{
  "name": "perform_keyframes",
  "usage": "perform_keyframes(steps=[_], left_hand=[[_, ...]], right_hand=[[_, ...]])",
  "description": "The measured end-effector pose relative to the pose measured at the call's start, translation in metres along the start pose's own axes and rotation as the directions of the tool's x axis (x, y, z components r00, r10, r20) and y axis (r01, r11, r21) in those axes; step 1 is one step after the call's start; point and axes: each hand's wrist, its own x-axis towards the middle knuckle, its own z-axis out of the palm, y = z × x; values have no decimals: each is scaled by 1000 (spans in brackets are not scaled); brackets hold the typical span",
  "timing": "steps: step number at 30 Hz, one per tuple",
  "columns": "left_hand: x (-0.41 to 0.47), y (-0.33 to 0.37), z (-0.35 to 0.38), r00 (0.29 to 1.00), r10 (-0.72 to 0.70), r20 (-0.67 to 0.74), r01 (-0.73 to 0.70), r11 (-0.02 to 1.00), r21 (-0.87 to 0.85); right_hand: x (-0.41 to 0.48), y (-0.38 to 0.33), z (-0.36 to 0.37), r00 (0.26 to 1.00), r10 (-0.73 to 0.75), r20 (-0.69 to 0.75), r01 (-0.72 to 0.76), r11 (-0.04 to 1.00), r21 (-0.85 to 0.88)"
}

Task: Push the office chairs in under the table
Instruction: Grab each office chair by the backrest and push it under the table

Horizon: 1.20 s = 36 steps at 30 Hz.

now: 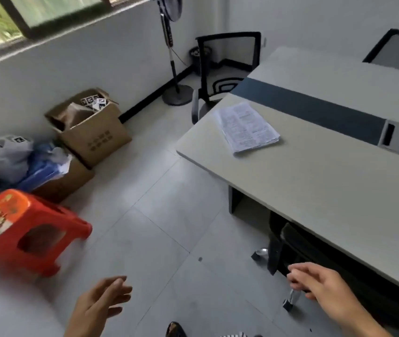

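Observation:
A long beige table point(315, 181) with a dark centre strip fills the right side. One black office chair point(298, 249) sits tucked under its near edge, backrest against the tabletop rim. My right hand point(320, 283) hovers just in front of that backrest, fingers loosely extended, holding nothing. My left hand point(101, 300) hangs over the floor to the left, fingers spread and empty. A second black mesh chair point(227, 69) stands at the table's far end, partly pulled out from it. A third chair back point(397, 49) shows at the table's far right side.
An orange plastic stool point(23, 229) stands at the left. Cardboard boxes point(91, 127) and bags line the left wall. A standing fan point(174, 69) is in the far corner. A stack of papers point(247, 127) lies on the table. Grey tiled floor point(169, 215) stretches between.

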Motion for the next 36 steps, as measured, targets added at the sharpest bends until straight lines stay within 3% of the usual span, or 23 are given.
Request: perform_keyframes(steps=[5, 12, 20, 26, 32, 36], left_hand=[[18, -14, -91, 993, -44, -107, 34, 995, -90], [79, 6, -204, 964, 36, -265, -80, 984, -157], [196, 38, -242, 971, -17, -240, -24, 986, -164], [314, 110, -284, 971, -20, -239, -13, 991, -135], [434, 204, -314, 959, 77, -273, -114, 986, -125], [509, 242, -314, 975, 36, -219, -71, 985, -156]], right_hand=[[25, -71, 90, 996, -54, 65, 56, 998, -37], [44, -158, 208, 979, -113, 172, 121, 992, -35], [119, -231, 268, 981, -113, 161, 114, 993, 5], [239, -324, 322, 983, -132, 126, 126, 990, 55], [334, -474, 377, 942, -285, 176, 280, 959, 53], [385, -544, 397, 922, -332, 197, 328, 943, 55]])
